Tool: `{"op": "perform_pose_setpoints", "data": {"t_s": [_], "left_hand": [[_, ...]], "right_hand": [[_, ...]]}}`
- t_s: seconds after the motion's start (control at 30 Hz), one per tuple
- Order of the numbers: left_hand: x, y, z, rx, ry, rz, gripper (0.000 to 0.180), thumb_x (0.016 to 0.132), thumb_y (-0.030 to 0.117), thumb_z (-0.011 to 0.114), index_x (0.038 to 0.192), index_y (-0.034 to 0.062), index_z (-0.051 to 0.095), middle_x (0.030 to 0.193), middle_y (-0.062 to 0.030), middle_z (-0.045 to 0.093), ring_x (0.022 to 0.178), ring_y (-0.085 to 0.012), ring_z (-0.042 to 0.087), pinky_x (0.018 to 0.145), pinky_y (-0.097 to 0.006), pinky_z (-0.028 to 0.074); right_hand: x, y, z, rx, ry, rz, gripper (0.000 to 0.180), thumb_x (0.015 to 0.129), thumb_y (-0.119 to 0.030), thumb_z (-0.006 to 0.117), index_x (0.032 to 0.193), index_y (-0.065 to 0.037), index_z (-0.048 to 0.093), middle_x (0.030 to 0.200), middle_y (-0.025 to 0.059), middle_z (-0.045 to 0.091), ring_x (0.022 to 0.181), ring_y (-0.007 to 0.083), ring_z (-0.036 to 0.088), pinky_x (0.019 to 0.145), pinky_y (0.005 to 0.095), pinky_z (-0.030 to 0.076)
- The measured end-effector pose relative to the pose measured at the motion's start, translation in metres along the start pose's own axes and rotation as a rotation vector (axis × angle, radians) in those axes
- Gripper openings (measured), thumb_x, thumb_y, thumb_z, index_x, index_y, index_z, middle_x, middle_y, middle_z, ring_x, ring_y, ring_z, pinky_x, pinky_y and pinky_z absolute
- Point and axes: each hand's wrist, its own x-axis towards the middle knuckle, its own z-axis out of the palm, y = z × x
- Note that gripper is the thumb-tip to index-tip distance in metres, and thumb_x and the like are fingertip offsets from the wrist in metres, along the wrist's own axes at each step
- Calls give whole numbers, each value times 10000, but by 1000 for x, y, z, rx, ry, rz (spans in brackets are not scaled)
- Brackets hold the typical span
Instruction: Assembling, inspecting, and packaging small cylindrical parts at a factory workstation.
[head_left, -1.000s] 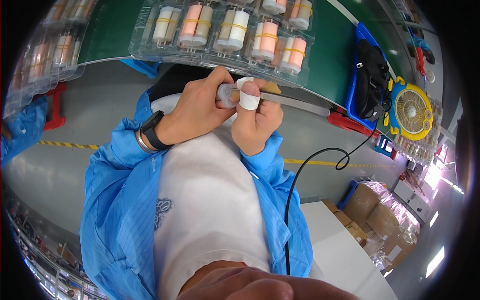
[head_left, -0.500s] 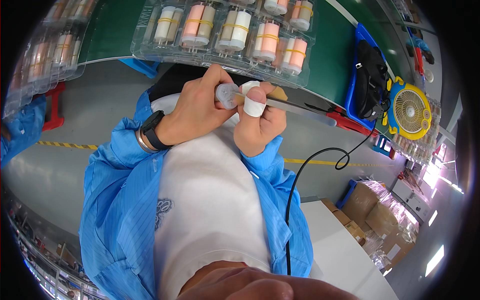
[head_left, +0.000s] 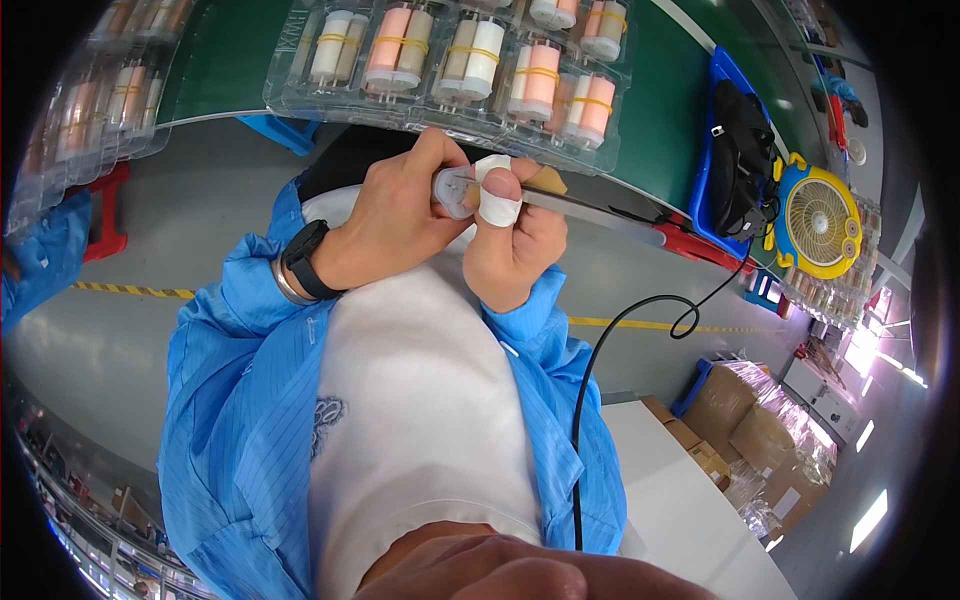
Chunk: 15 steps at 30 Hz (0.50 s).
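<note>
My left hand (head_left: 397, 215) is closed around a translucent, whitish round plastic piece (head_left: 455, 193) in front of my chest, its face turned to the right. My right hand (head_left: 515, 240) grips a long, flat metal tool (head_left: 610, 220) whose far end sticks out to the right. The tool's near tip meets the plastic piece; I cannot tell how deep it goes. White tape (head_left: 497, 208) wraps my right thumb, and a tan covering (head_left: 547, 180) shows at a fingertip. Both hands are just below the table's near edge.
A clear plastic tray (head_left: 440, 118) on the green table (head_left: 215, 85) holds several pink, white and grey cylinders banded in yellow. More trays (head_left: 125, 110) stand left. A blue bin (head_left: 715, 160) with a black bag and a yellow-blue fan (head_left: 820, 222) are right. A black cable (head_left: 590, 375) hangs beside me.
My right hand and the metal tool have shifted slightly left, so the taped thumb is closer to the plastic piece. My left hand has hardly moved.
</note>
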Motion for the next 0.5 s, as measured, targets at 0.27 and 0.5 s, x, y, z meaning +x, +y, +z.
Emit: {"op": "perform_pose_setpoints", "data": {"t_s": [0.27, 0.5], "left_hand": [[-1, -1, 1, -33, -28, -40, 417, 677, 65, 762, 953, 49, 450, 796, -148, 619, 724, -352, 631, 583, -379, 489], [-1, -2, 3, -14, -18, -26, 408, 684, 64, 755, 958, 44, 453, 813, -156, 622, 731, -357, 631, 593, -378, 494]], "right_hand": [[2, 1, -1, 53, -2, -32, 124, 895, -106, 595, 892, 18, 587, 786, 119, 616, 630, 216, 582, 583, 284, 454], [1, -3, -2, -4, 6, 35, 123, 889, -99, 609, 905, 21, 593, 774, 104, 619, 654, 162, 576, 596, 259, 457]]}}
